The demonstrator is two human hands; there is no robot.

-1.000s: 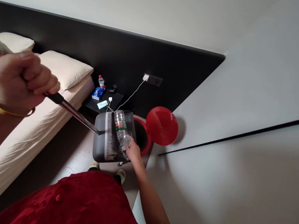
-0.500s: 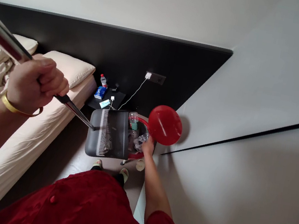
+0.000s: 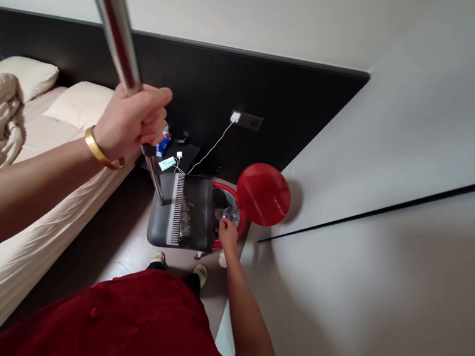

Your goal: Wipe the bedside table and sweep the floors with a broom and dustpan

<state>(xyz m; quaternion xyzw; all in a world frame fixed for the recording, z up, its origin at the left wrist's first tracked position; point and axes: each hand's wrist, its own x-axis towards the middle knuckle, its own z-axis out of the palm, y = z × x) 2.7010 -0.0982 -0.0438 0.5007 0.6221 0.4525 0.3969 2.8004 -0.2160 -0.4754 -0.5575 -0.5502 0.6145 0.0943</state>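
My left hand [image 3: 132, 119] is closed around the long metal handle [image 3: 114, 36] of a dark grey dustpan [image 3: 183, 213], which hangs over the floor beside a red bin [image 3: 232, 207]. The bin's round red lid [image 3: 263, 194] stands open. My right hand [image 3: 226, 236] reaches down to the bin's rim and is closed on crumpled clear plastic [image 3: 226, 214] inside it. Some clear litter still lies in the dustpan against its comb teeth [image 3: 175, 217].
A bed [image 3: 30, 216] with cream sheets and pillows [image 3: 77, 104] lies on the left. A small dark nightstand [image 3: 177, 159] holds a bottle, a blue packet and a charger cable running to a wall socket [image 3: 247, 122]. White walls close in on the right.
The plastic bottle has gone from the dustpan into the bin. My left hand swung the handle upright and towards the middle. My right hand stayed at the bin's rim.
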